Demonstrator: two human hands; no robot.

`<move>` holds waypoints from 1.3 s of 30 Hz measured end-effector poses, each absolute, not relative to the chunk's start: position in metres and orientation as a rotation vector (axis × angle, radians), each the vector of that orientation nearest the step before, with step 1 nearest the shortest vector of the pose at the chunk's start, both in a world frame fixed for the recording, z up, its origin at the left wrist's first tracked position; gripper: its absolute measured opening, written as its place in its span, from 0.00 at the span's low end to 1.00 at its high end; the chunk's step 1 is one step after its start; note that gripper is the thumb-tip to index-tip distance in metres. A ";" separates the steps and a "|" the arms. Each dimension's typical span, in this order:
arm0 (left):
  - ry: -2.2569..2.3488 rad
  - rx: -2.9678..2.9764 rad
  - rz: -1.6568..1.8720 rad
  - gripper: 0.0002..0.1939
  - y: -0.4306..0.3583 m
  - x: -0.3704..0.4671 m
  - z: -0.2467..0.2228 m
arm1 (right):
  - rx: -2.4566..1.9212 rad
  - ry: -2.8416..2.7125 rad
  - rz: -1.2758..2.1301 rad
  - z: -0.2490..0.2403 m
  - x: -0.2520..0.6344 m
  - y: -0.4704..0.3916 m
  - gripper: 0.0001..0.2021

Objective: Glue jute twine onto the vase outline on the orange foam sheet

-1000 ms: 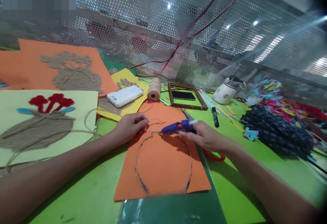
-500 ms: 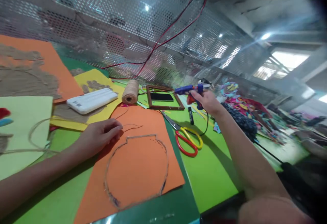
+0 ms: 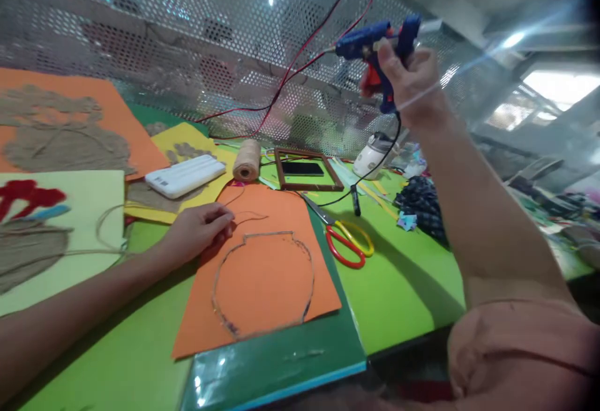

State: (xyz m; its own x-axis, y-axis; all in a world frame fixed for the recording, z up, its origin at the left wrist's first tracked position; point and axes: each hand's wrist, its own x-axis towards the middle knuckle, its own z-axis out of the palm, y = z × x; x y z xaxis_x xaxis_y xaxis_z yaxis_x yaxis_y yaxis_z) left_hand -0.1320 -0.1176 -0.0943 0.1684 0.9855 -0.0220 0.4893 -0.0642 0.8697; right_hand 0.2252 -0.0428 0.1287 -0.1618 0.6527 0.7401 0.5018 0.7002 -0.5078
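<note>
My right hand (image 3: 417, 83) holds up a blue glue gun (image 3: 363, 41) with an orange trigger, its nozzle pointing left. My left hand (image 3: 201, 230) rests at the upper left edge of an orange sheet (image 3: 267, 280), fingers curled around the end of a thin twine (image 3: 253, 217); the fingertips are partly hidden. A jar-like outline of twine (image 3: 312, 273) lies on the sheet. Scissors with red and yellow handles (image 3: 347, 245) lie to its right, and a twine spool (image 3: 247, 160) stands beyond it.
A white power bank (image 3: 185, 176) lies on yellow paper at the left. Behind the scissors are a wooden frame (image 3: 312, 187) around a dark phone, a black marker (image 3: 355, 200) and a white container (image 3: 372, 156). A perforated metal screen (image 3: 187, 42) borders the table.
My right hand has lifted the glue gun from low over the table to high in front of the screen. My left hand keeps its place by the twine; the view has shifted slightly.
</note>
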 end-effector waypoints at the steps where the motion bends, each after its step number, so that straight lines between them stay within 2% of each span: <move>1: 1.412 1.631 0.830 0.15 -0.119 -0.131 -0.093 | -0.862 -1.899 0.186 0.132 0.211 -0.053 0.19; 4: 1.359 1.524 0.920 0.14 -0.121 -0.128 -0.092 | -0.801 -2.136 0.267 0.114 0.175 -0.093 0.19; 7: 1.335 1.465 0.988 0.12 -0.120 -0.128 -0.096 | -0.915 -2.394 0.215 0.067 0.153 -0.129 0.17; 10: 1.325 1.486 1.000 0.10 -0.120 -0.128 -0.098 | -0.951 -2.554 0.310 0.022 0.150 -0.147 0.16; 13: 1.333 1.516 0.970 0.09 -0.122 -0.127 -0.096 | -1.005 -2.552 0.414 0.000 0.160 -0.151 0.17; 26: 1.459 1.714 0.971 0.10 -0.121 -0.128 -0.092 | -1.128 -2.665 0.649 -0.011 0.171 -0.146 0.17; 33: 1.430 1.680 0.948 0.12 -0.122 -0.130 -0.093 | -1.115 -2.616 0.684 -0.013 0.169 -0.147 0.17; 39: 1.403 1.628 0.949 0.10 -0.121 -0.131 -0.098 | -1.107 -2.608 0.665 -0.019 0.160 -0.149 0.17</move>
State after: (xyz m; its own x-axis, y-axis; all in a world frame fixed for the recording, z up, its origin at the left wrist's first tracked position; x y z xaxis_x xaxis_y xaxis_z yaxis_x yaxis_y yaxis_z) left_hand -0.1307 -0.1205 -0.0983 0.1155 0.9920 0.0510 0.4169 -0.0950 0.9040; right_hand 0.1597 -0.1489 -0.0190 -0.6878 0.7251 0.0345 0.6200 0.6115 -0.4916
